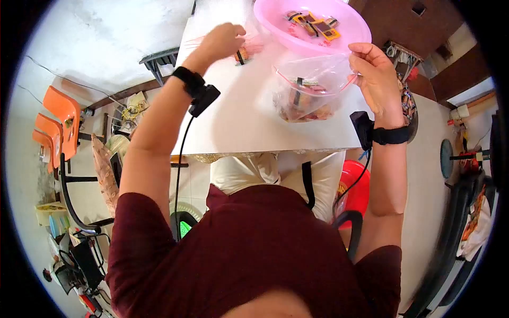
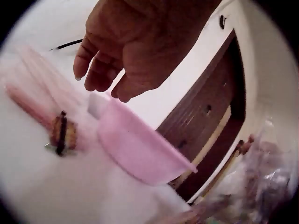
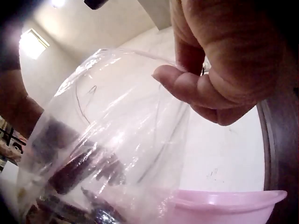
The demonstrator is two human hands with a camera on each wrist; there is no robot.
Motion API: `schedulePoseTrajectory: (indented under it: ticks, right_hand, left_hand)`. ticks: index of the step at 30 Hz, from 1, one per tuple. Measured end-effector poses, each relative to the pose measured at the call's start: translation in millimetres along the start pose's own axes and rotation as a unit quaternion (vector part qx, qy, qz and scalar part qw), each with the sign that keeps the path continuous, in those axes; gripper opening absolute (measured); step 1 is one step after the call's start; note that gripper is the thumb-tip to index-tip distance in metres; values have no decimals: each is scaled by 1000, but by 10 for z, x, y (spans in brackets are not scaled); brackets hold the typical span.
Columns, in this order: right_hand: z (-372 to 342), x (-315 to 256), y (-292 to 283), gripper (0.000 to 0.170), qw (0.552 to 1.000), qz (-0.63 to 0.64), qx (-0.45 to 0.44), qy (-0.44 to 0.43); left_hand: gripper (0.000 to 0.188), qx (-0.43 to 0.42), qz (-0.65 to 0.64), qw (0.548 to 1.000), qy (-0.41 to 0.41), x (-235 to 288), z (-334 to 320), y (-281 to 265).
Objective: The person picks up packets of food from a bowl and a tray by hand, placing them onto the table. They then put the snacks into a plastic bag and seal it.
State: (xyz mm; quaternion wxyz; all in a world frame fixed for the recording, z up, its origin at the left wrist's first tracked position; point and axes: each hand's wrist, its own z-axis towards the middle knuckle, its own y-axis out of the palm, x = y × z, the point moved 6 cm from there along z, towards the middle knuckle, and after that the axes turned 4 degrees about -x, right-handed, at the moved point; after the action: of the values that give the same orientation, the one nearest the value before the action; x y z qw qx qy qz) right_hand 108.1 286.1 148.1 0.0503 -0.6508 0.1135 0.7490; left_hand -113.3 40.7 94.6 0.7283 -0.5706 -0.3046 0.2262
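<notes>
My right hand (image 1: 374,74) pinches the pinkish rim of a clear plastic zip bag (image 1: 313,71). In the right wrist view the bag (image 3: 117,126) spreads down from the thumb and fingers. Several small packets, one with a black band (image 1: 298,95), lie in its lower part. Over the far left of the table, my left hand (image 1: 222,42) holds nothing, its fingers loosely bent in the left wrist view. Below and beside it sits a small orange-brown bundle with a black band (image 2: 62,134), against a pile of thin clear bags with pink edges (image 2: 35,93).
Past the bag stands a pink basin (image 1: 270,21) holding several yellow-edged packets (image 1: 318,26). All this is on a white table (image 1: 233,116), whose near edge runs just before the person's lap. A red tub (image 1: 356,185) stands on the floor at right; orange chairs (image 1: 61,114) are at left.
</notes>
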Motion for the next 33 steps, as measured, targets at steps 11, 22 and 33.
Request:
schedulePoseTrajectory:
  ticks: [11,22,33]
  right_hand:
    - [-21,54,-22,17,1000,5,1,7]
    - [-32,71,27,20,999,41,-30,13]
    - [-78,26,148,20,999,45,-30,8]
  left_hand:
    - [16,-28,115,992,42,151,-291,532]
    - [21,-92,107,990,-19,-118,-546,367]
    - [17,-9,-367,915,167,1514,-560,-848]
